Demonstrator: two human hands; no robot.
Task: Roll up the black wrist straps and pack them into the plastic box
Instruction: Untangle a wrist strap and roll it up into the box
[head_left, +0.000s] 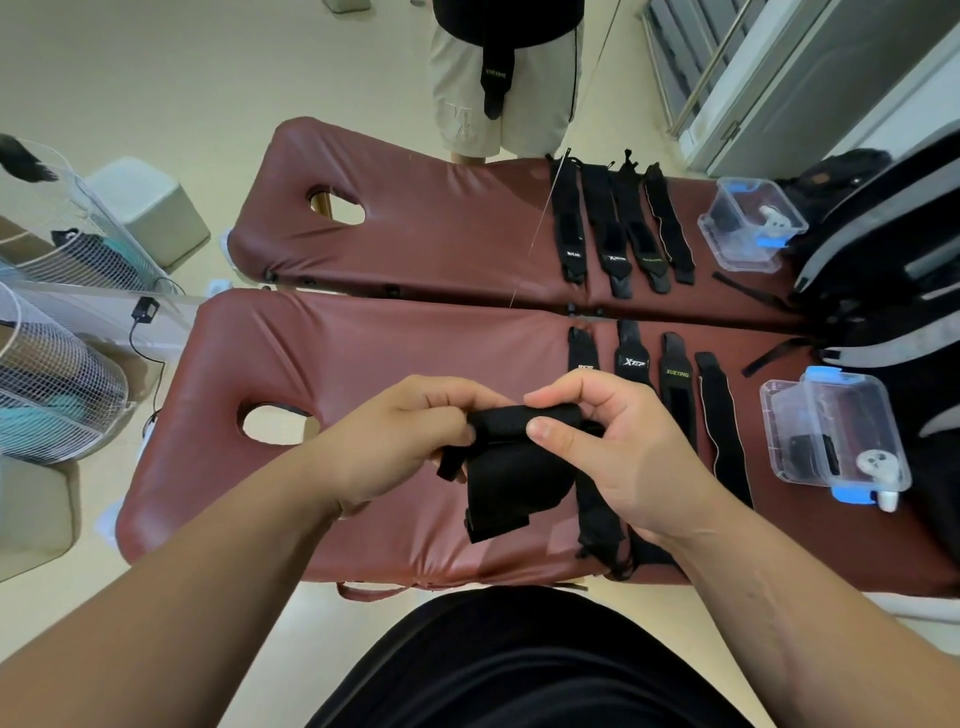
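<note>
A black wrist strap is held above the near maroon bench. Its top end is rolled into a short tube, and the loose tail hangs down from it. My left hand pinches the roll's left end. My right hand grips the right end, thumb across the front. Several more black straps lie flat side by side just right of my hands. The clear plastic box with blue clips stands open at the right, with a black item and a small white object inside.
A second maroon bench lies behind, carrying several flat straps and another clear box. A person in beige shorts stands beyond it. A black backpack fills the right edge. Fans stand at left.
</note>
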